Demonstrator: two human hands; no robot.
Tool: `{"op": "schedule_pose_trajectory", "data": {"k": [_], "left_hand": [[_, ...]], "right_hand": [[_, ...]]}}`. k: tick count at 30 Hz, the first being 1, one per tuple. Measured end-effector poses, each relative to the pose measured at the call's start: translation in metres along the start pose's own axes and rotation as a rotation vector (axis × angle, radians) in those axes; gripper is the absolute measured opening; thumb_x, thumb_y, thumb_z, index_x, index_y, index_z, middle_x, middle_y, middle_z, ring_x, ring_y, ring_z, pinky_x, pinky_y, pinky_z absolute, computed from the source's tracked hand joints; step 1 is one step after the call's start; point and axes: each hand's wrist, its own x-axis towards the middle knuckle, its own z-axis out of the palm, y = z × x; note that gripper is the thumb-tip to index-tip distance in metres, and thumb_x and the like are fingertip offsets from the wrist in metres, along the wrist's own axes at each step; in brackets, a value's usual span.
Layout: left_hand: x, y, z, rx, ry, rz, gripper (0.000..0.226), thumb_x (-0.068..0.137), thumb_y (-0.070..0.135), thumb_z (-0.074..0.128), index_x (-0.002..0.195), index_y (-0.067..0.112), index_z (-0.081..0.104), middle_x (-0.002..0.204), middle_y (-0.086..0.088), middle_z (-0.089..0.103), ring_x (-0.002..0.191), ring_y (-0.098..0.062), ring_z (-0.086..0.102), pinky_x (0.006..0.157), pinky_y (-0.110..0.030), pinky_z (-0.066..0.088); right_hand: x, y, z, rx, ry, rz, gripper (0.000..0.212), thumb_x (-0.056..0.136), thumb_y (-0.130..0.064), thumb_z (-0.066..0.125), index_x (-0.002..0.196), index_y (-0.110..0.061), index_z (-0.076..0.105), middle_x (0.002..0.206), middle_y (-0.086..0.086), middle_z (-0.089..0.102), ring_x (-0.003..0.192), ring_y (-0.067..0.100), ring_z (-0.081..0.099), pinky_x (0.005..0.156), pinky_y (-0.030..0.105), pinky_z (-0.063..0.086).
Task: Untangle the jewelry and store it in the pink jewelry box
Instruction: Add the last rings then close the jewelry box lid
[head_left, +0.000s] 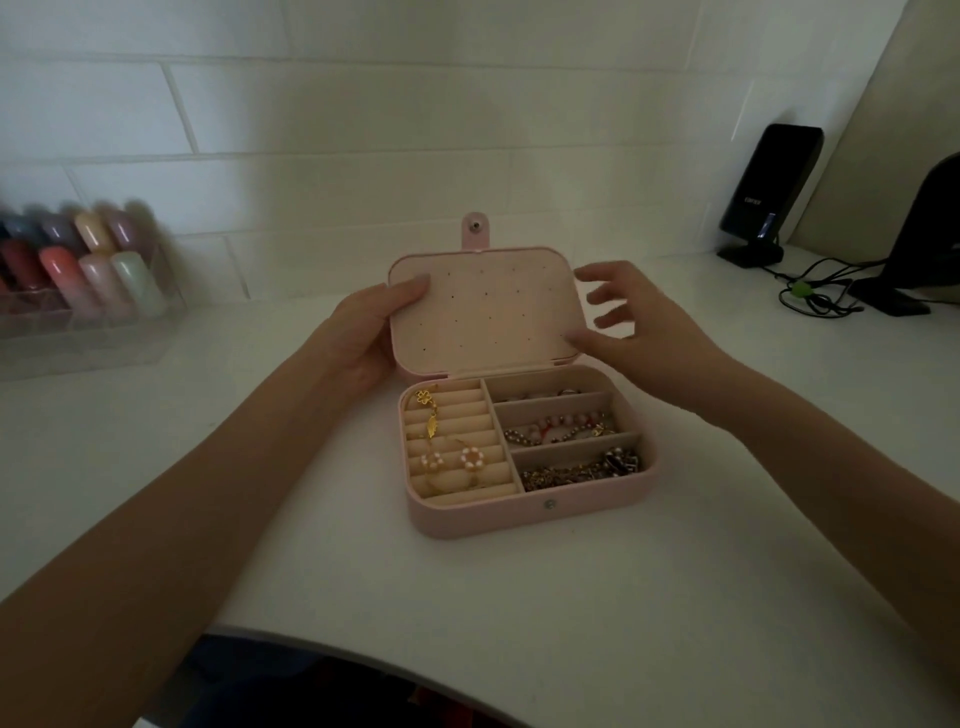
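Left grip (371, 332) clamps pink rectangular leatherette jewelry box's lid (485, 306), right grip (641, 317) splayed beside it; jewelry compartmented, closing remains.

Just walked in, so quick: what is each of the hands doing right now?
Left hand: holds the left edge of the lid, thumb on its inside.
Right hand: open, fingers spread, thumb touching the lid.

White table (519, 597): bears open pink box (530, 512), clear organizer (78, 332), black speaker (763, 192), cables (821, 291).
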Motion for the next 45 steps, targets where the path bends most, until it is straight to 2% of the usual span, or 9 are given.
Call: {"op": "schedule_pose_trajectory", "data": {"k": [5,12,17,21,26,30,35,39,45], "left_hand": [[-0.01,0.008,0.005,-0.015,-0.148,0.198,0.046,0.075,0.018,0.068,0.12,0.012,0.059,0.103,-0.005,0.07,0.095,-0.02,0.067,0.072,-0.034,0.057],[-0.02,0.019,0.007,0.048,-0.384,0.347,0.053,0.056,0.021,0.085,0.105,0.031,0.071,0.105,0.005,0.068,0.1,-0.014,0.063,0.08,-0.035,0.054],[-0.026,0.019,0.006,0.169,-0.412,0.255,0.063,0.059,-0.011,0.047,0.094,0.032,0.076,0.113,0.008,0.068,0.114,-0.021,0.054,0.083,-0.041,0.051],[-0.03,0.022,-0.001,0.239,-0.516,0.173,0.072,0.045,-0.015,0.051,0.097,0.028,0.076,0.133,0.015,0.056,0.125,-0.012,0.051,0.088,-0.033,0.054],[-0.033,0.026,-0.01,0.612,-0.657,0.18,0.075,0.043,-0.015,0.048,0.089,0.038,0.077,0.142,0.025,0.037,0.131,0.007,0.036,0.093,-0.019,0.046],[-0.035,0.025,-0.014,0.697,-0.657,0.146,0.065,0.047,-0.006,0.044,0.086,0.033,0.078,0.141,0.023,0.04,0.131,0.01,0.034,0.101,-0.017,0.038],[-0.032,0.024,-0.009,0.675,-0.654,0.014,0.074,0.049,0.019,0.057,0.122,0.034,0.06,0.14,0.017,0.046,0.128,0.002,0.043,0.095,-0.014,0.039],[-0.036,0.023,-0.006,0.818,-0.686,0.016,0.091,0.053,0.031,0.072,0.133,0.048,0.032,0.142,0.024,0.033,0.127,0.006,0.041,0.097,-0.015,0.041],[-0.038,0.021,-0.004,0.957,-0.612,0.011,0.121,0.043,0.039,0.082,0.142,0.051,0.013,0.137,0.022,0.034,0.122,0.001,0.044,0.094,-0.016,0.045]], "right_hand": [[0.001,0.004,0.003,0.522,-0.041,0.131,0.058,0.091,-0.011,0.06,0.143,-0.019,0.036,0.125,0.001,0.061,0.103,0.015,0.064,0.089,0.033,0.054],[0.002,0.001,-0.003,0.456,0.154,-0.132,0.041,0.079,0.006,0.069,0.098,-0.027,0.052,0.095,0.006,0.069,0.087,0.012,0.069,0.072,0.022,0.055],[0.002,0.002,-0.018,0.082,0.049,-0.236,0.028,0.082,-0.009,0.072,0.101,-0.02,0.055,0.095,-0.001,0.068,0.085,0.002,0.063,0.075,0.013,0.046],[0.001,-0.002,-0.036,-0.214,-0.188,-0.198,0.024,0.091,-0.016,0.059,0.111,-0.026,0.051,0.105,-0.002,0.064,0.098,0.017,0.058,0.078,0.024,0.04],[-0.004,-0.012,-0.041,-0.529,-0.44,-0.094,0.057,0.099,-0.009,0.044,0.147,-0.033,0.027,0.148,-0.006,0.04,0.131,0.019,0.042,0.098,0.022,0.028],[-0.004,-0.019,-0.044,-0.565,-0.509,-0.018,0.071,0.096,0.007,0.029,0.145,-0.044,0.022,0.155,-0.01,0.027,0.128,0.013,0.047,0.105,0.022,0.03],[-0.012,-0.028,-0.031,-0.282,-0.525,-0.103,0.045,0.102,-0.028,0.035,0.145,-0.04,0.029,0.155,-0.022,0.015,0.144,0.002,0.01,0.114,0.019,0.003],[-0.025,-0.048,-0.01,-0.399,-0.617,-0.073,0.095,0.066,-0.077,0.035,0.149,-0.044,0.003,0.157,-0.02,-0.009,0.144,0.004,-0.016,0.119,0.04,-0.004],[-0.032,-0.046,0.01,-0.594,-0.469,-0.151,0.104,0.072,-0.072,0.053,0.149,-0.039,-0.008,0.159,-0.01,-0.012,0.146,0.013,-0.013,0.118,0.05,0.007]]}}
